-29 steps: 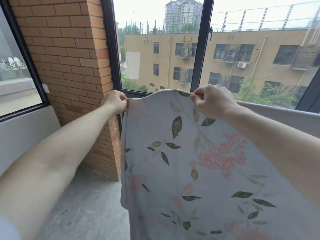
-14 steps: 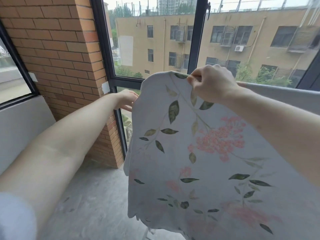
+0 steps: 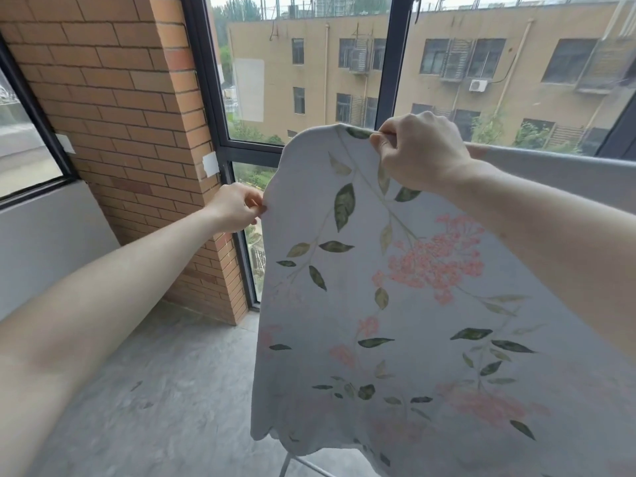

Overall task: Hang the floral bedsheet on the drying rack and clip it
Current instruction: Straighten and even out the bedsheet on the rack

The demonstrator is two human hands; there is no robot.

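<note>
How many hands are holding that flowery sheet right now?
2. The left hand pinches the sheet's left edge, lower down; the right hand grips its top edge, higher up by the window.

An orange-red brick pillar (image 3: 113, 108) stands in the corner between two dark-framed windows. On its right edge a small white rectangular patch (image 3: 210, 164) sits against the black metal window frame (image 3: 203, 98), and another small white patch (image 3: 65, 143) lies on its left face near the left window (image 3: 20, 149). Below that window runs a pale grey plastered wall (image 3: 44, 235). The mottled grey concrete floor (image 3: 165, 390) spreads beneath. Through the glass a tan multi-storey building (image 3: 464, 70) shows rows of dark windows, a white air-conditioner unit (image 3: 478, 85) and green trees (image 3: 254, 132) at its foot.
</note>
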